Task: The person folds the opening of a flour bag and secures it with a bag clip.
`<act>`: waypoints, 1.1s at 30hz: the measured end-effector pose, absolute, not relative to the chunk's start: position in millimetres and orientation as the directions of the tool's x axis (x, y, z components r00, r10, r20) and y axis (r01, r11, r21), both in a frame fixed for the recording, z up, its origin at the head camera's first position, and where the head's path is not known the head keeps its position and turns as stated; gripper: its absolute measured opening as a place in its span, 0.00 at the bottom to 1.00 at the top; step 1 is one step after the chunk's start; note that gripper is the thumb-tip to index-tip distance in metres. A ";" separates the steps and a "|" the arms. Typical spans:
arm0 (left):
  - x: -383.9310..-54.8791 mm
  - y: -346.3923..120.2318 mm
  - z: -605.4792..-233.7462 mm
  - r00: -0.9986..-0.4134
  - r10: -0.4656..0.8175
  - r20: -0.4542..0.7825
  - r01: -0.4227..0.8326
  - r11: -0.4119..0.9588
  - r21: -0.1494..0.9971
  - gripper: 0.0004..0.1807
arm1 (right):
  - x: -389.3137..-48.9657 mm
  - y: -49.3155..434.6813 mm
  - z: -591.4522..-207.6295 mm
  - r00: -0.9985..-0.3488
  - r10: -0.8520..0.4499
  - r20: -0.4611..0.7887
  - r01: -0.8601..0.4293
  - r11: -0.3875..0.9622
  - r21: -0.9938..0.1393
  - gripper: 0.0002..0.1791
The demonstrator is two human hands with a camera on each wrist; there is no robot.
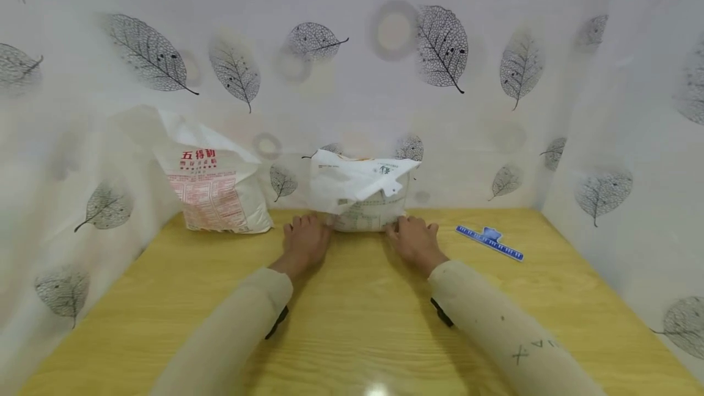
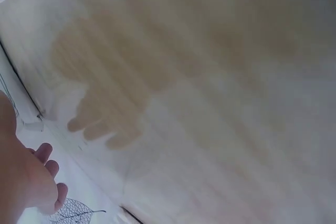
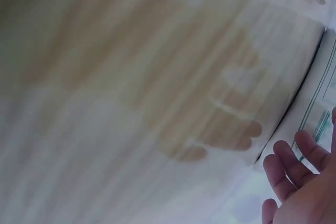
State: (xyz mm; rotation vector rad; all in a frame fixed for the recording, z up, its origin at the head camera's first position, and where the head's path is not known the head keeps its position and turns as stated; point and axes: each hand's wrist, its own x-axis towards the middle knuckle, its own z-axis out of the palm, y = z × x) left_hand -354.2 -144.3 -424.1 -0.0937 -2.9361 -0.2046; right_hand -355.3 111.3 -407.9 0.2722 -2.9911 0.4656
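Note:
A white plastic bag (image 1: pixel 365 203) with green print stands at the back of the table, its top folded over toward the front. My left hand (image 1: pixel 308 240) is at its lower left corner, palm down on the table. At the lower right corner is my right hand (image 1: pixel 416 242), with its thumb side toward the bag. In the right wrist view, the fingers (image 3: pixel 283 169) are loosely bent and spread beside the green-lined bag (image 3: pixel 321 111). The left wrist view shows relaxed fingers (image 2: pixel 51 169); whether they touch the bag is unclear.
Left of the hands stands another white bag (image 1: pixel 214 191) with red print, its top loose and leaning. A blue bag clip (image 1: pixel 489 242) lies on the wooden table (image 1: pixel 352 322) to the right. A leaf-patterned curtain (image 1: pixel 352 96) borders the table's back and sides.

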 end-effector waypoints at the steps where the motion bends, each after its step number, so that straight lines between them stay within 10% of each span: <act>1: -351.8 -146.7 -423.0 -0.980 0.057 0.188 0.081 0.989 0.127 0.34 | -354.7 107.6 -407.3 -0.977 -0.170 0.132 -0.202 0.935 -0.290 0.26; 33: -310.9 -269.8 -423.3 -0.964 0.016 0.265 0.051 0.991 0.123 0.34 | -338.4 21.8 -409.1 -0.824 -0.513 0.239 -0.550 0.825 -0.126 0.16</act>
